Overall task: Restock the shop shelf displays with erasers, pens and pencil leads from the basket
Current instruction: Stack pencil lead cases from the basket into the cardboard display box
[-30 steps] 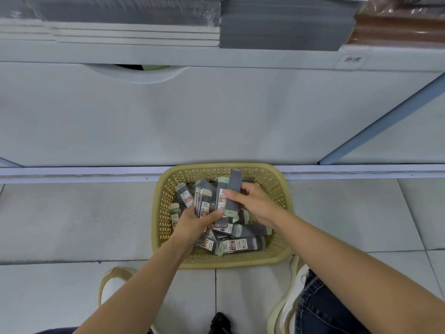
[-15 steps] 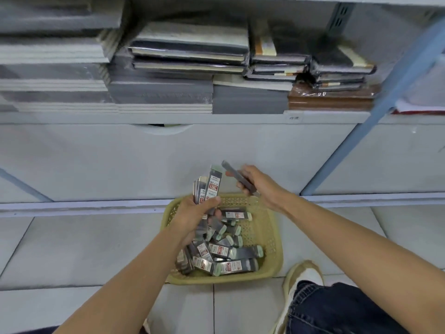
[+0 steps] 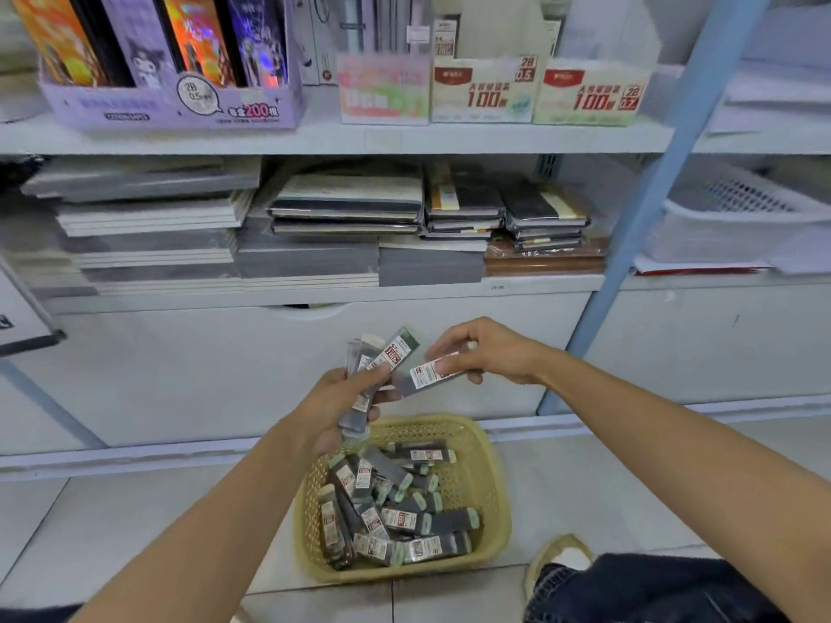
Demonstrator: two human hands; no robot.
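Fingers (image 3: 449, 340) pinching lead case (image 3: 431, 373), well above basket rim (image 3: 418, 420)

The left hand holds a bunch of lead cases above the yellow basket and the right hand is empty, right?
Not quite. The head view shows the right hand pinching a single lead case. The left hand does hold a bunch of lead cases above the yellow basket.

Left grip (image 3: 335, 409), right grip (image 3: 492, 353) curled.
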